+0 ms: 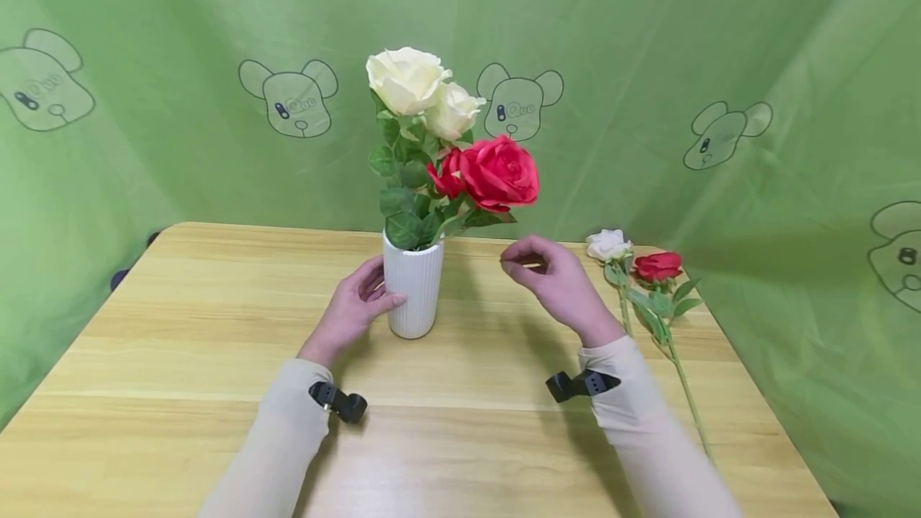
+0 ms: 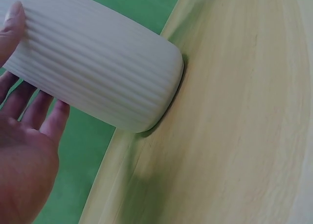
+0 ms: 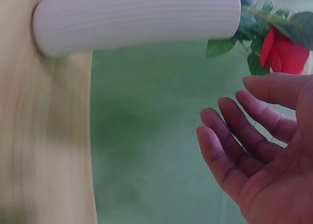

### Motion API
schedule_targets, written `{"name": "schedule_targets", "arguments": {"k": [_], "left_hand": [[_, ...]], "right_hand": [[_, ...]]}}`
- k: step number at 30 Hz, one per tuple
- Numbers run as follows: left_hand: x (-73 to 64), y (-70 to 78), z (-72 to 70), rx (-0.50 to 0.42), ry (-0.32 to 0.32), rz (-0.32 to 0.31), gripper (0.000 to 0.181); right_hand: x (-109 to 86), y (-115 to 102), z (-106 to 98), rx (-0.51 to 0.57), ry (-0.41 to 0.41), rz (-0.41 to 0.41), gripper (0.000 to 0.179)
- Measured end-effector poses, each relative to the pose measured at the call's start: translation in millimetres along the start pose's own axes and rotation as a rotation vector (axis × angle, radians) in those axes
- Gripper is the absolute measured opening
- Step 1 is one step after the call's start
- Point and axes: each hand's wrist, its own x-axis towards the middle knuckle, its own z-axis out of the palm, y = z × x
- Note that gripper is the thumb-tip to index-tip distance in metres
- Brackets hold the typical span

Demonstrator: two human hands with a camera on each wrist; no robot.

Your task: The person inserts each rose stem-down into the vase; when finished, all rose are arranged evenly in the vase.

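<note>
A white ribbed vase (image 1: pixel 417 290) stands upright on the wooden table. My left hand (image 1: pixel 348 312) holds its left side, the thumb lying across the front and the fingers around behind, as the left wrist view also shows. Out of the vase rise two white roses (image 1: pixel 406 80) and red roses (image 1: pixel 501 173) with green leaves; the smaller red bloom is partly covered by the larger. To the vase's right, my right hand (image 1: pixel 560 284) hovers apart from it, its fingers loosely bent. The right wrist view shows nothing between those fingers.
At the table's right side lie two more stems, a white rose (image 1: pixel 608 245) and a red rose (image 1: pixel 658 266), partly behind my right forearm. A green curtain (image 1: pixel 604 14) with printed bear heads surrounds the wooden table (image 1: pixel 180 342). Each wrist wears a black camera band.
</note>
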Motion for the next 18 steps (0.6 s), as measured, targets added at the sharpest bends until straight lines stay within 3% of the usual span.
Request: {"name": "schedule_targets", "arguments": {"k": [7, 18], "left_hand": [[-1.1, 3.1, 0.3, 0.021, 0.010, -0.043, 0.072], [-0.4, 0.3, -0.6, 0.024, 0.008, -0.022, 0.073]], "right_hand": [[-11.7, 25, -17, -0.049, 0.005, 0.057, 0.017], [-35.1, 59, -50, -0.151, 0.054, 0.124, 0.024]]}}
